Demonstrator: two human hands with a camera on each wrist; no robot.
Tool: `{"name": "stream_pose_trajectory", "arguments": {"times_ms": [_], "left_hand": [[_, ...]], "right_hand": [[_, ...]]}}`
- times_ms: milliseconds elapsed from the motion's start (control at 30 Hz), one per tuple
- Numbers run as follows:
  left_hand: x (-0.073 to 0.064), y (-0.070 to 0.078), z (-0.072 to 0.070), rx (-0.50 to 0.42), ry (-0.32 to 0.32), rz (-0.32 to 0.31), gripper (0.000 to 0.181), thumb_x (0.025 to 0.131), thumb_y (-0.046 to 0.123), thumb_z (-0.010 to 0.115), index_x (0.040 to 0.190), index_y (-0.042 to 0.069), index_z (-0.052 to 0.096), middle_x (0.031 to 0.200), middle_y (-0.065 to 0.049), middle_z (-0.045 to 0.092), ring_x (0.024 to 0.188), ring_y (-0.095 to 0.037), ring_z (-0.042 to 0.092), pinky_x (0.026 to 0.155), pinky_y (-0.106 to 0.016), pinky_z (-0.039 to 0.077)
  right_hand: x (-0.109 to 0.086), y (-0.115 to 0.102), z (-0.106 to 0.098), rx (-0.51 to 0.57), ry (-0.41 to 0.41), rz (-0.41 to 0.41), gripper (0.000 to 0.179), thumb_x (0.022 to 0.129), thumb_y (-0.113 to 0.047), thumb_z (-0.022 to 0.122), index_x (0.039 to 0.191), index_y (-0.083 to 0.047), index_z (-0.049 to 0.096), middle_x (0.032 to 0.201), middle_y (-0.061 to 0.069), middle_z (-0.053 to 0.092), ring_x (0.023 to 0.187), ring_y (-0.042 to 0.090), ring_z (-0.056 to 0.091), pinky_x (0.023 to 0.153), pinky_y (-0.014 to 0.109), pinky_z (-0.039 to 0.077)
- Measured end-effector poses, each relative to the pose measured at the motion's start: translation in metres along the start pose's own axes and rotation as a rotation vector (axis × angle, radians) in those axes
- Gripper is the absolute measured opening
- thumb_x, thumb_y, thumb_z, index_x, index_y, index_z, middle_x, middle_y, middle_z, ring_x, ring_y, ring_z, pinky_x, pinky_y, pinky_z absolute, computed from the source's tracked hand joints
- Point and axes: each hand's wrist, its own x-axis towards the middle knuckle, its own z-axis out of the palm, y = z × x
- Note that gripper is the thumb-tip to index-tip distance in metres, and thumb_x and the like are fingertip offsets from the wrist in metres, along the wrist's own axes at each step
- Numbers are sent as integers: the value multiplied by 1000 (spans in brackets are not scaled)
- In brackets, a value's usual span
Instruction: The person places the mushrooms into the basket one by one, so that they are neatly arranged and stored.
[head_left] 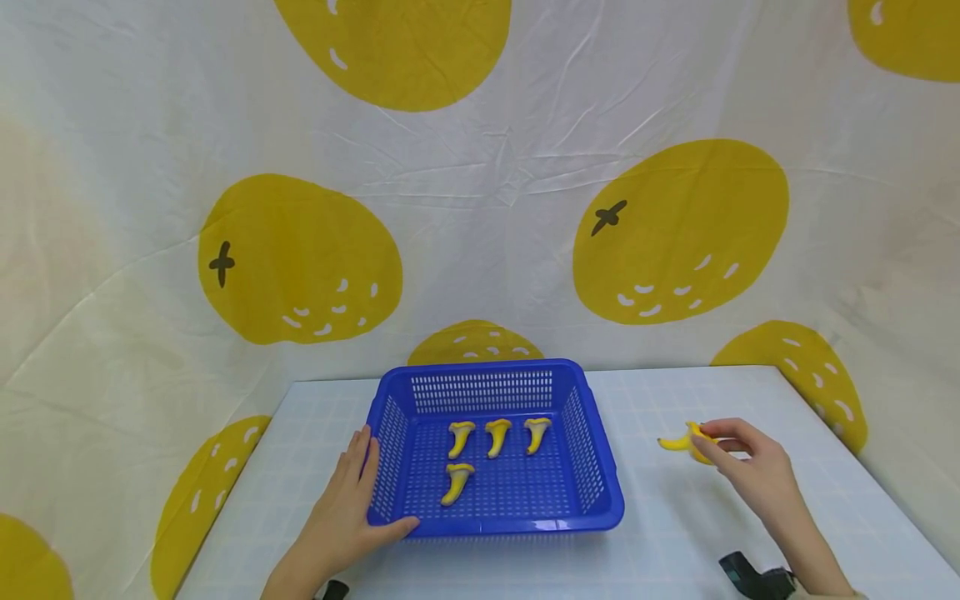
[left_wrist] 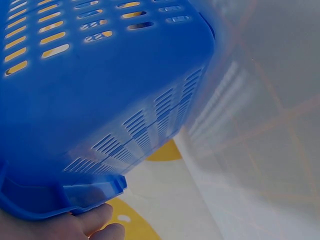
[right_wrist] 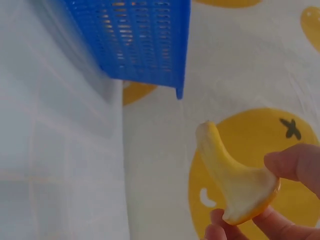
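A blue plastic basket (head_left: 495, 525) sits on the table. Inside it, a yellow-and-white mushroom (head_left: 456, 483) lies in front of a row of three similar ones, including one mushroom (head_left: 498, 437) in the middle. My left hand (head_left: 341, 508) rests on the basket's left rim, fingers extended and thumb across the front corner; in the left wrist view its fingertips (left_wrist: 102, 220) show beside the rim. To the right of the basket, my right hand (head_left: 757, 471) pinches another trumpet-shaped mushroom (right_wrist: 232, 182) by its wide cap, between thumb and fingers. Its narrow stem points toward the basket.
A pale checked cloth covers the table (head_left: 660, 533). Behind it hangs a white curtain (head_left: 465, 242) printed with big yellow fruit shapes. Near each wrist a dark device shows, such as the black wrist device (head_left: 757, 577) on the right.
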Motion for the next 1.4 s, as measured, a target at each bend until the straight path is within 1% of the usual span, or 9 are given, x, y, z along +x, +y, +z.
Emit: {"name": "stream_pose_trajectory", "arguments": {"times_ms": [200, 500, 700, 900, 1133, 1400], "left_hand": [[-1, 1, -1, -3, 13, 13, 127, 73, 77, 66, 156, -4, 15, 165, -19, -1, 151, -37, 0, 117, -61, 16], [-1, 1, -2, -2, 7, 4, 127, 73, 78, 66, 156, -4, 15, 165, -20, 0, 151, -38, 0, 116, -62, 16], [-1, 1, -2, -6, 7, 6, 127, 73, 77, 66, 156, -4, 15, 165, -20, -1, 151, -38, 0, 116, -62, 16], [0, 0, -1, 2, 9, 8, 127, 73, 78, 65, 156, -3, 15, 165, -19, -2, 151, -38, 0, 116, -62, 17], [0, -1, 0, -1, 13, 10, 127, 73, 78, 65, 156, -3, 15, 165, -18, -3, 151, -38, 0, 115, -63, 17], [-1, 0, -2, -11, 10, 10, 127, 73, 78, 65, 156, -4, 15, 165, -19, -3, 151, -39, 1, 115, -63, 17]], "right_hand": [[1, -11, 4, 49, 6, -21, 44, 93, -41, 68, 115, -3, 65, 116, 17, 64, 85, 13, 56, 62, 19, 54], [3, -28, 14, 125, 3, -70, 40, 94, -38, 69, 116, -5, 64, 116, 15, 64, 86, 9, 57, 66, 19, 54], [4, -40, 20, 142, 14, -116, 37, 94, -37, 68, 114, -5, 65, 114, 13, 65, 86, 12, 58, 66, 21, 54], [5, -54, 25, 176, 10, -161, 36, 95, -35, 68, 114, -5, 66, 114, 13, 65, 91, 14, 58, 67, 21, 54], [6, -70, 32, 224, -32, -180, 36, 95, -35, 68, 114, -5, 66, 113, 12, 64, 96, 21, 58, 70, 22, 54], [6, -87, 40, 279, -53, -208, 33, 94, -33, 70, 111, -5, 67, 110, 10, 66, 94, 23, 58, 71, 25, 54]]}}
